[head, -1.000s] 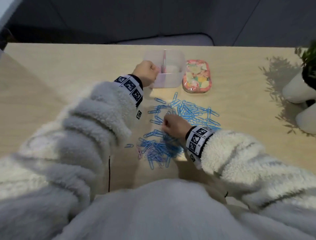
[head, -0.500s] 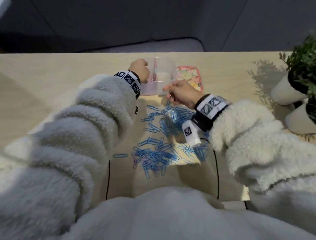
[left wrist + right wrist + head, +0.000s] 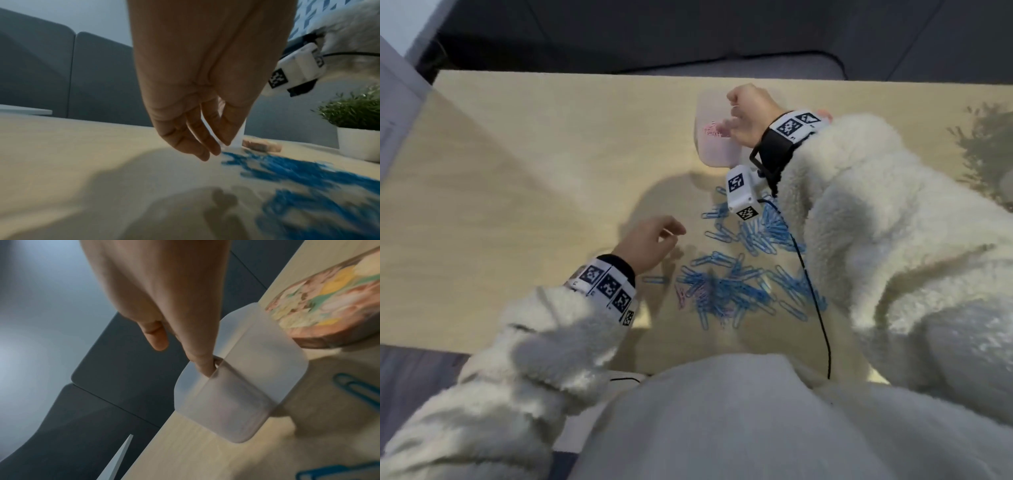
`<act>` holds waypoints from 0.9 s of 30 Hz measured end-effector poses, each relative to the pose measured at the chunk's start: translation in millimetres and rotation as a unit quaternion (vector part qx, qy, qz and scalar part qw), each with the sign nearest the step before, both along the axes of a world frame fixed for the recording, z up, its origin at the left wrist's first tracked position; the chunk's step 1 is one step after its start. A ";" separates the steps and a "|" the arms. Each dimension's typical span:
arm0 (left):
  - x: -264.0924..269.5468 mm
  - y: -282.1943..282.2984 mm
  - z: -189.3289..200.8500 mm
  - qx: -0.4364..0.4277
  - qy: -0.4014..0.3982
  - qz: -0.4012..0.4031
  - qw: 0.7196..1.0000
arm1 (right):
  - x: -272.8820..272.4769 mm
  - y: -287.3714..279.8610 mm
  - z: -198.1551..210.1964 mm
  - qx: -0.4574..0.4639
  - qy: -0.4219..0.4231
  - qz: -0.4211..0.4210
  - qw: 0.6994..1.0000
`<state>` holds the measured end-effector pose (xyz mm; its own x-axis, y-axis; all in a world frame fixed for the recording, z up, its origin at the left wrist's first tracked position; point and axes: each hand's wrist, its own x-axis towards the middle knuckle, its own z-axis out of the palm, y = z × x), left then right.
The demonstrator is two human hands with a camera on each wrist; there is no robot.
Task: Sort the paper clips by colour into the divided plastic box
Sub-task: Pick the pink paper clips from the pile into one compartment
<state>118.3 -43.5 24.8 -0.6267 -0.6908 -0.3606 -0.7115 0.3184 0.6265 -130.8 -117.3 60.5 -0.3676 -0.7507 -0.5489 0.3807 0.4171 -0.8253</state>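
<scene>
Grey upholstered panels stand behind a pale wooden desk (image 3: 524, 164) that carries all the work. A translucent divided plastic box (image 3: 717, 150) sits toward the far edge; pink clips lie in its left compartment, and the other compartment is hidden by the hand above it. The right hand (image 3: 748, 114) hangs over the box. In the right wrist view one finger dips inside the rim beside the divider while the rest are loosely bent; whether a clip is pinched cannot be told.

Blue paper clips (image 3: 736, 274) lie scattered flat on the desk on the near side of the box, pointing every way with no common long axis. A few pink paper clips (image 3: 682, 294) lie at the left edge of the nearer heap.

The left hand (image 3: 650, 245) hovers low just left of the scatter, its fingers (image 3: 203, 151) relaxed, slightly spread, pointing down and holding nothing. The remaining pink clips lie just to its right and nearer the body, so the left hand is judged the closer for the next pick. A patterned tin (image 3: 329, 305) lies right of the box, beside it.
</scene>
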 end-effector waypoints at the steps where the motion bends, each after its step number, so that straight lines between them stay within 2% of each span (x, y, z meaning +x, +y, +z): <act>1: 7.4 7.3 -3.9 0.012 -0.010 -0.002 1.000 | -0.6 2.8 -0.5 -0.004 0.026 0.011 1.000; 5: 23.4 26.6 -17.4 -0.010 -0.021 -0.006 1.000 | 20.3 48.3 9.4 -0.076 0.129 0.023 0.989; 7: 26.3 33.1 -22.5 -0.038 -0.022 -0.022 0.999 | 36.5 89.4 4.1 -0.086 0.180 0.127 0.972; 8: 27.2 36.1 -24.7 -0.046 -0.021 -0.038 0.998 | 43.8 110.5 -1.1 -0.075 0.223 0.212 0.949; 10: 29.4 41.1 -28.1 -0.045 -0.009 -0.060 0.997 | 54.8 142.8 -20.2 -0.049 0.331 0.357 0.872; 11: 30.7 42.9 -28.8 -0.043 -0.001 -0.066 0.997 | 60.4 153.8 -30.2 -0.045 0.379 0.399 0.834; 14: 34.7 49.1 -29.7 -0.060 0.020 -0.083 0.994 | 79.6 173.1 -50.4 -0.027 0.454 0.469 0.757; 18: 40.2 62.1 -26.8 -0.087 0.026 -0.098 0.991 | 109.1 178.4 -64.8 -0.039 0.506 0.496 0.704; 21: 42.0 66.4 -29.1 -0.108 0.024 -0.102 0.989 | 120.0 175.7 -68.6 -0.042 0.549 0.483 0.681; 23: 42.2 67.6 -32.3 -0.125 0.014 -0.100 0.987 | 118.7 172.2 -68.4 -0.037 0.562 0.471 0.679; 25: 41.0 68.8 -34.4 -0.142 -0.005 -0.094 0.985 | 111.0 168.6 -67.3 -0.022 0.552 0.458 0.696; 27: 40.2 69.0 -38.1 -0.160 -0.014 -0.093 0.983 | 100.2 165.8 -65.3 -0.002 0.532 0.436 0.726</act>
<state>158.4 25.5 -13.2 -0.7457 -0.6461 -0.1627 -0.6377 0.6214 0.4551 -30.6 48.5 -4.8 0.0331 -0.9534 -0.2998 -0.8802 0.1143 -0.4607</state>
